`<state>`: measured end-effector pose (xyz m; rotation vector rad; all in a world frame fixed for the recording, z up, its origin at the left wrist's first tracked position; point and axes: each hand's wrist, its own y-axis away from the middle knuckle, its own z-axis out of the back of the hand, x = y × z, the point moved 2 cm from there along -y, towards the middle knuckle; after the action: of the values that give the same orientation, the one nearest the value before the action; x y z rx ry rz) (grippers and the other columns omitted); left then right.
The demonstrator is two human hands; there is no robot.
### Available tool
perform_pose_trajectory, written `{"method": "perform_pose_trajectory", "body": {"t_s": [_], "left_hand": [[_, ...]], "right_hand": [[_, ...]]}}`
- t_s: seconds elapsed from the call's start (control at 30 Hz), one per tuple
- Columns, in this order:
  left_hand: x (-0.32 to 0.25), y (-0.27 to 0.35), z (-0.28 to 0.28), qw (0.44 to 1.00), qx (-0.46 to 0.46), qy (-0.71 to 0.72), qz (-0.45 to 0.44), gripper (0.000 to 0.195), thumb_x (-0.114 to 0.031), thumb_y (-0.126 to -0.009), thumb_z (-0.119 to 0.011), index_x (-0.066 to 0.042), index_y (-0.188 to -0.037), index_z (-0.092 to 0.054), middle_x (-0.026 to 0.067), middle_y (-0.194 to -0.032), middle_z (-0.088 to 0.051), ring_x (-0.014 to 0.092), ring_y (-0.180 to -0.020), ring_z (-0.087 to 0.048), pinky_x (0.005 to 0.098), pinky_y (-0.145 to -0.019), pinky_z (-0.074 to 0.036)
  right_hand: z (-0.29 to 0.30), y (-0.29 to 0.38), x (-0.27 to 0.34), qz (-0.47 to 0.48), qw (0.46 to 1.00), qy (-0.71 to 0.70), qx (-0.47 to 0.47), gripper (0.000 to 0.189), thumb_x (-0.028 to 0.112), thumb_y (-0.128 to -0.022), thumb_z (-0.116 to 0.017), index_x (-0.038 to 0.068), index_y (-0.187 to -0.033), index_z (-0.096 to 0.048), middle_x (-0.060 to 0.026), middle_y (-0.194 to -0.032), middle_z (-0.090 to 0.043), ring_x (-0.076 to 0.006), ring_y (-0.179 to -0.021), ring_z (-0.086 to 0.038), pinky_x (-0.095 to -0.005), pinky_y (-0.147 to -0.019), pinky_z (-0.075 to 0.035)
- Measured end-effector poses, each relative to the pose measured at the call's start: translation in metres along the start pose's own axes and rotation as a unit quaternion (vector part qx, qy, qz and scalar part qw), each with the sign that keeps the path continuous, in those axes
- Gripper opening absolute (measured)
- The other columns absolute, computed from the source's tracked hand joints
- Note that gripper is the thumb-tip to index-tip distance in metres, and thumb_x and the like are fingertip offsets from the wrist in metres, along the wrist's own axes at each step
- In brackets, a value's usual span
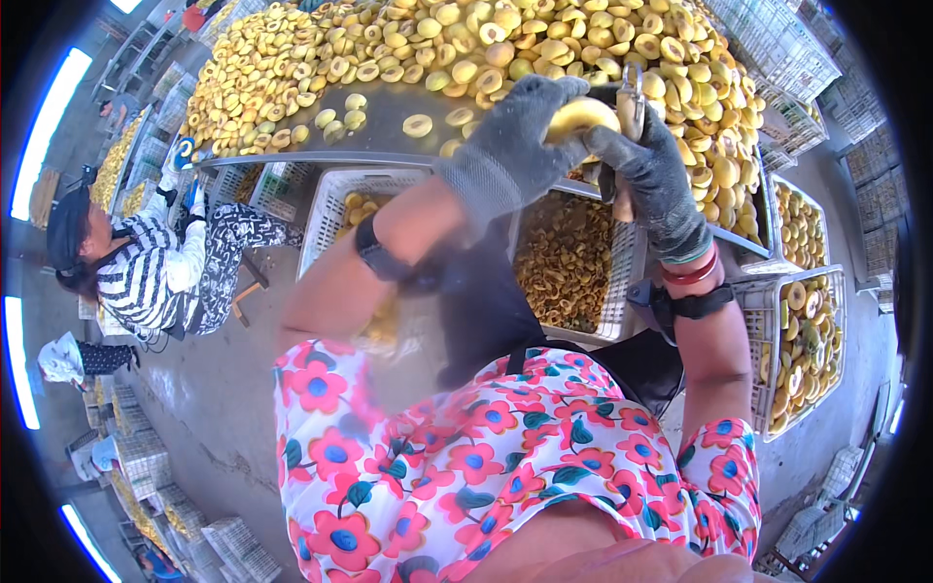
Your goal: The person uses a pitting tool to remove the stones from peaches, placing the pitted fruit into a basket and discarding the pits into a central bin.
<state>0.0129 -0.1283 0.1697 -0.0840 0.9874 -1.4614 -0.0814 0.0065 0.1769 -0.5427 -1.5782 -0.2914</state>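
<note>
My left hand (517,142), in a grey work glove, grips a yellow peach half (583,119) above the table's front edge. My right hand (656,182), gloved alike, is closed around a hand tool with a looped metal head (631,95) and what looks like a wooden handle (624,204). The tool's head is up beside the peach half, and my right thumb reaches to the fruit; whether metal touches flesh I cannot tell. Behind both hands lies a large heap of halved yellow peaches (554,47), many with brown hollows facing up.
Below my hands a plastic crate (628,255) holds brown-yellow scraps (565,270). Another white crate (321,211) with peaches stands left; a filled crate (758,350) stands right. The metal table edge (313,157) runs across. A seated co-worker (153,270) works at the left.
</note>
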Motion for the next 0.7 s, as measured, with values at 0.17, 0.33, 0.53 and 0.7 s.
{"method": "perform_pose_trajectory", "body": {"t_s": [0.17,0.33,0.53,0.7], "left_hand": [[-0.011,0.058,-0.001,0.999,-0.022,-0.024,0.034,0.047,-0.027,-0.076,-0.067,-0.004,-0.114,-0.050,0.0157,-0.109,-0.053,0.031,-0.103,-0.051,0.0394,-0.084,-0.044],[0.023,0.309,-0.018,0.934,0.182,-0.295,0.089,0.024,-0.024,-0.084,-0.054,-0.008,-0.102,-0.058,0.0114,-0.099,-0.056,0.025,-0.091,-0.053,0.0372,-0.080,-0.045],[-0.042,0.459,-0.012,0.816,0.390,-0.049,0.423,0.025,-0.022,-0.082,-0.056,-0.007,-0.102,-0.058,0.0111,-0.096,-0.056,0.020,-0.091,-0.054,0.0349,-0.079,-0.046],[-0.042,0.454,-0.002,0.817,0.328,-0.048,0.472,0.025,-0.022,-0.082,-0.056,-0.007,-0.101,-0.058,0.0112,-0.094,-0.056,0.020,-0.090,-0.054,0.0348,-0.077,-0.046]], "right_hand": [[0.002,0.011,-0.023,-0.053,0.995,-0.061,-0.051,0.035,0.022,-0.077,-0.069,0.002,-0.101,-0.053,-0.0018,-0.067,-0.057,-0.0087,-0.046,-0.052,-0.0196,-0.039,-0.040],[0.020,0.022,-0.053,-0.121,0.985,-0.086,-0.088,0.029,0.024,-0.077,-0.067,0.005,-0.092,-0.052,-0.0021,-0.057,-0.053,-0.0084,-0.037,-0.046,-0.0184,-0.031,-0.033],[0.036,0.033,-0.078,-0.157,0.978,-0.104,-0.087,0.031,0.024,-0.077,-0.067,0.006,-0.098,-0.053,-0.0007,-0.069,-0.055,-0.0068,-0.050,-0.051,-0.0193,-0.043,-0.041],[0.017,0.042,-0.095,-0.182,0.973,-0.116,-0.084,0.023,0.022,-0.078,-0.067,0.007,-0.088,-0.053,0.0003,-0.061,-0.054,-0.0082,-0.046,-0.051,-0.0194,-0.041,-0.039]]}}
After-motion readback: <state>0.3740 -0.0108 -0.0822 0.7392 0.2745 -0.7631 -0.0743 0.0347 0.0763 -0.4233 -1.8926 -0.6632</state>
